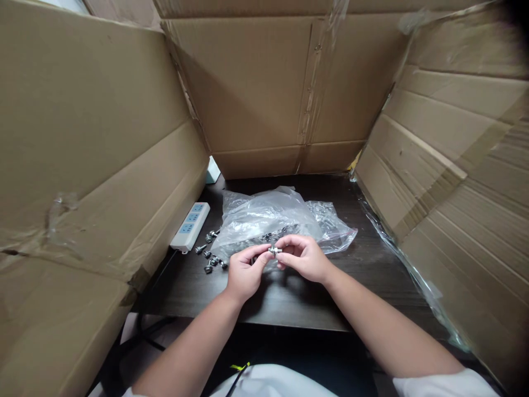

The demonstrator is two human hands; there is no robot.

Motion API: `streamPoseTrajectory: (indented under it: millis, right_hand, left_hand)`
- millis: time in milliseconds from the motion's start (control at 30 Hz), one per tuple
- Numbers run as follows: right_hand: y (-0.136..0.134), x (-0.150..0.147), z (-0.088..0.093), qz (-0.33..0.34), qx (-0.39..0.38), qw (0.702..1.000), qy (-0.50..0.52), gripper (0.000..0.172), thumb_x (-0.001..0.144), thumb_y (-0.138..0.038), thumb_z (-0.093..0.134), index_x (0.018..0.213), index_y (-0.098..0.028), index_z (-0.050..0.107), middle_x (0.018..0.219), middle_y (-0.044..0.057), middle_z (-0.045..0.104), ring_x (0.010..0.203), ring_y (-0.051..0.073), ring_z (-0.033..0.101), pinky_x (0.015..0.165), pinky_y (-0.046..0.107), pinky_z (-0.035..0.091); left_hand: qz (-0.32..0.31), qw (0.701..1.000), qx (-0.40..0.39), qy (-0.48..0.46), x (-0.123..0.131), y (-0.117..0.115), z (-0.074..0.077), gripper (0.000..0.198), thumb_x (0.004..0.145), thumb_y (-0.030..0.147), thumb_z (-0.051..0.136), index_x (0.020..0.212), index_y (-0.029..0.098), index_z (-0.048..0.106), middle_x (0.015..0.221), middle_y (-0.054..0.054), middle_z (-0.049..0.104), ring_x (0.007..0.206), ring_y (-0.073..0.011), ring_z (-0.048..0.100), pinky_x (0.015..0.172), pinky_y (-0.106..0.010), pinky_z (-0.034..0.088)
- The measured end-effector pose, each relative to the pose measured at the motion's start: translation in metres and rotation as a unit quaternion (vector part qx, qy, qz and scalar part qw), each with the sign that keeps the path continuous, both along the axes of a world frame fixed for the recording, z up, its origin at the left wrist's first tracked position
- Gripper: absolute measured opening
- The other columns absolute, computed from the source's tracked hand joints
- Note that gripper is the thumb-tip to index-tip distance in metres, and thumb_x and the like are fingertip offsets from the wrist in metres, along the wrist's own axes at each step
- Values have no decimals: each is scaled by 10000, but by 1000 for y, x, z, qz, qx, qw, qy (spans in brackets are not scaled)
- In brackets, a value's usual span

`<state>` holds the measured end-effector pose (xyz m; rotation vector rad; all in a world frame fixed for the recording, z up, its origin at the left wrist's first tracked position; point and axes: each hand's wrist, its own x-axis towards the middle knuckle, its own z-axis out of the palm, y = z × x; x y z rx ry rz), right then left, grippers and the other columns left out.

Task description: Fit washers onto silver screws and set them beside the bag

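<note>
A small metal bolt (275,251) with washers lies crosswise between my two hands, over the front edge of a clear plastic bag (264,212). My left hand (244,271) pinches its left end between thumb and fingertips. On the other side, my right hand (306,258) has thumb and index finger closed on the right end. Dark small parts show inside the bag behind my hands. Several loose bolts (209,269) with washers are scattered on the dark table (314,306) to the left of my left hand.
A white power strip (190,227) lies at the left, its black cable running down to the table edge. Cardboard walls (256,82) enclose the table at the back and both sides. A white object (212,171) stands in the back left corner.
</note>
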<state>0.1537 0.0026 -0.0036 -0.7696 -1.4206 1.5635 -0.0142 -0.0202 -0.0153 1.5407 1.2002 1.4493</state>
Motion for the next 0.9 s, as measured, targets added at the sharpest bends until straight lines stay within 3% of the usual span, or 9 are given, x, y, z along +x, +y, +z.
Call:
streamPoseTrajectory:
  millis: [267, 433, 533, 667, 800, 900]
  right_hand:
    - [0, 1, 1, 19, 3, 999, -42, 285, 777, -421, 672, 769, -151, 580, 531, -22, 587, 466, 118, 576, 497, 245, 468]
    - [4, 0, 0, 21, -25, 996, -84, 436, 869, -529, 493, 649, -154, 529, 476, -24, 537, 403, 102, 547, 417, 210, 435]
    - [5, 1, 0, 6, -30, 998, -49, 371, 822, -512, 577, 788, -142, 591, 608, -4, 593, 489, 122, 606, 466, 237, 495]
    - [3, 4, 1, 15, 4, 1000, -8, 295, 731, -356, 725, 920, -161, 610, 688, 1, 635, 584, 142, 635, 581, 286, 531]
    - [0, 4, 2, 10, 7, 1000, -16, 264, 726, -338, 731, 875, -149, 623, 612, 0, 639, 565, 148, 629, 590, 295, 522]
    - [0, 2, 1, 20, 6, 999, -44, 275, 767, -409, 684, 758, -143, 616, 547, -6, 614, 493, 129, 601, 517, 258, 494]
  left_hand:
    - [2, 992, 90, 88, 0, 0, -3, 116, 762, 206, 685, 856, 198, 752, 835, -54, 754, 743, -180, 703, 697, -284, 572]
    - [8, 987, 109, 118, 1, -1, -2, 127, 774, 200, 669, 873, 197, 749, 820, -58, 746, 723, -176, 692, 669, -278, 560]
    - [20, 988, 102, 114, 1, -1, -2, 130, 773, 206, 672, 876, 201, 750, 826, -56, 747, 722, -176, 691, 666, -277, 562]
    - [23, 993, 78, 89, 0, 0, -3, 134, 772, 221, 678, 884, 196, 747, 857, -58, 751, 765, -188, 700, 706, -291, 571]
    - [18, 993, 83, 87, -1, 0, -4, 127, 773, 215, 676, 877, 196, 747, 858, -55, 751, 770, -185, 701, 715, -285, 570]
    - [11, 989, 106, 104, 0, -1, -3, 128, 779, 203, 667, 880, 198, 745, 844, -56, 747, 751, -178, 694, 704, -286, 565]
